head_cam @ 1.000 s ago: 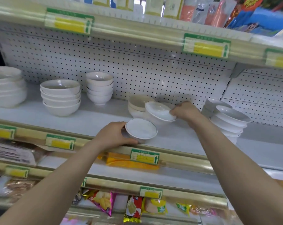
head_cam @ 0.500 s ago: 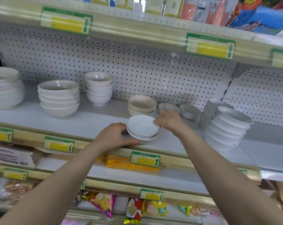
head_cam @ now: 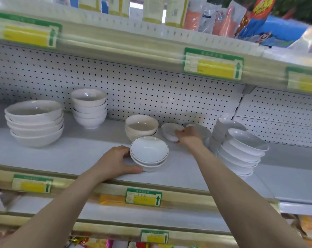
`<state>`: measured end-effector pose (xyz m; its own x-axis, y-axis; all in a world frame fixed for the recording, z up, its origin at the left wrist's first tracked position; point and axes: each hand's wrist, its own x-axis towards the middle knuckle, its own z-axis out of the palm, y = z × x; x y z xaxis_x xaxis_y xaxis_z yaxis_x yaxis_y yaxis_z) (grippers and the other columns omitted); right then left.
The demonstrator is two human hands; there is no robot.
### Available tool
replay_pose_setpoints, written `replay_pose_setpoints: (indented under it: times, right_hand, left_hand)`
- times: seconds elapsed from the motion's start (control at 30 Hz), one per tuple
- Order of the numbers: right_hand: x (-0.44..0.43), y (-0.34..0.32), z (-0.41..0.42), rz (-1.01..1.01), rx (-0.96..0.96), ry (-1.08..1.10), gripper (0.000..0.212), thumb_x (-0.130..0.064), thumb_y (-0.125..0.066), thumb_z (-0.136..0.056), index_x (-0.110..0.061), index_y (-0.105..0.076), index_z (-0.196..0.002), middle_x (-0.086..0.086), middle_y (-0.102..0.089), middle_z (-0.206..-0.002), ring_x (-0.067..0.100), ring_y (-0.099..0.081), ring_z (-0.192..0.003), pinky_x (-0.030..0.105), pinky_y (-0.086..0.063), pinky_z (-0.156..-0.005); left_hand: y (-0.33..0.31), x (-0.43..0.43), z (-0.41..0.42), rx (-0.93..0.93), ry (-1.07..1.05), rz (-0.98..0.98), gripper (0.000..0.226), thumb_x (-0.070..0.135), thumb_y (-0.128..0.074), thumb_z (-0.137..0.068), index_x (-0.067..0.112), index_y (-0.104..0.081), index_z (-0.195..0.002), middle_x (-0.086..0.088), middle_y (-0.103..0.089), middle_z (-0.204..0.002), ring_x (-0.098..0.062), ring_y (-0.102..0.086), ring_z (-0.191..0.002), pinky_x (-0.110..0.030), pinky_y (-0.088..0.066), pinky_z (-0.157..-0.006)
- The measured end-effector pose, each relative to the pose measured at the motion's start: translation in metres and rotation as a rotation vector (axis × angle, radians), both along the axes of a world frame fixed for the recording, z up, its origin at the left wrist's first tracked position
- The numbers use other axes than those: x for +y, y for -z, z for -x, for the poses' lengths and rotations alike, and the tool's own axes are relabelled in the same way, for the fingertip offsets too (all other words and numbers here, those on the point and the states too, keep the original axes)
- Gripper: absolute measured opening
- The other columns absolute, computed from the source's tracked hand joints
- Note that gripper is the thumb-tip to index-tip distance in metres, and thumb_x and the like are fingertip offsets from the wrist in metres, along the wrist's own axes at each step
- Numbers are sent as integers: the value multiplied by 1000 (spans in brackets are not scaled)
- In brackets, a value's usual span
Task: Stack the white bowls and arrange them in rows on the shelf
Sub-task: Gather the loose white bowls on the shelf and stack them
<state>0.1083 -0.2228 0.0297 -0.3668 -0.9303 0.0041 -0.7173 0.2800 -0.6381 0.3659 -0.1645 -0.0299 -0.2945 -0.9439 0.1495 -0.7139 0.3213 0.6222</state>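
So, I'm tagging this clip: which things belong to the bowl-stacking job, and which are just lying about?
Job: two-bowl stack held by left hand; small bowl gripped by right hand; leaning bowl stack; shelf.
Lying about: price tags; snack packets.

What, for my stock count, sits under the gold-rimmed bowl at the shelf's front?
One more white bowl, nested beneath; the left hand holds it. Anything between them is covered.
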Motion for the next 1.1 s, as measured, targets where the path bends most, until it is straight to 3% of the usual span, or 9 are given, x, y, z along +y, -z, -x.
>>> replay_pose_setpoints:
  times: [0.17,0.4,0.5,0.63,0.7,0.77,0.87,0.97,1.1]
  right_hand:
    - [-23,14,16,-8,9,85,39,-29,-50,-92,-3,-61,-119,16,-64,-119,34,-60,-109,33,-44,-80]
    - [-35,18,12,34,-93,163,40,-11,-52,-88,0,-57,-126,22,-62,-123,38,-59,-110,36,-47,-86]
    - [-27,17,9,51,-129,182,31,-8,-48,-90,3,-60,-117,17,-66,-94,34,-59,-100,32,-43,-77]
    - [-6,2,3,53,-156,256,20,-7,-47,-92,3,-64,-95,5,-59,-65,27,-55,-88,28,-42,-74]
    - [5,-12,0,60,-152,316,23,-3,-49,-89,0,-58,-68,1,-54,-53,24,-53,-81,27,-43,-71]
    - [19,-28,-6,88,-151,374,29,-2,-50,-86,-10,-50,-58,-3,-51,-38,23,-52,-74,25,-42,-60]
    - [40,-39,-14,138,-211,354,31,-1,-50,-84,-14,-50,-56,-10,-44,-25,16,-48,-57,21,-38,-43]
    - [60,-36,-19,295,-385,287,19,-2,-58,-82,-12,-59,-65,-4,-59,-41,19,-57,-57,17,-51,-59]
    - [75,-30,-36,227,-315,153,12,0,-56,-81,-4,-65,-74,-3,-56,-37,14,-54,-44,23,-45,-63]
  left_hand:
    - [3,0,-3,25,30,15,62,50,-85,-64,27,-66,-119,17,-62,-111,1,-54,-102,-4,-36,-82]
    - [6,-4,-8,8,59,-8,65,61,-79,-64,27,-66,-118,12,-64,-115,-3,-55,-105,-23,-44,-93]
    - [5,-10,-14,-42,115,-34,71,64,-70,-64,25,-63,-124,8,-62,-122,-7,-54,-111,-28,-43,-99]
    - [0,-24,-28,-54,167,-89,50,20,-67,-84,23,-57,-133,8,-60,-132,-10,-54,-122,-23,-38,-104]
    - [-4,-28,-31,10,202,-86,54,12,-62,-82,25,-56,-134,9,-65,-126,-7,-58,-118,-28,-41,-106]
    - [-8,-30,-30,69,236,-65,54,6,-62,-83,28,-57,-133,10,-67,-119,-5,-61,-111,-31,-44,-104]
    - [-8,-33,-27,178,285,-78,48,17,-66,-84,35,-58,-128,8,-69,-114,-7,-62,-109,-36,-46,-103]
    - [-7,-32,-27,217,319,-102,63,43,-69,-70,39,-55,-131,11,-68,-117,-7,-61,-112,-37,-47,-104]
    - [-4,-34,-29,241,365,-104,71,46,-74,-66,36,-55,-134,13,-68,-118,-2,-61,-111,-36,-47,-104]
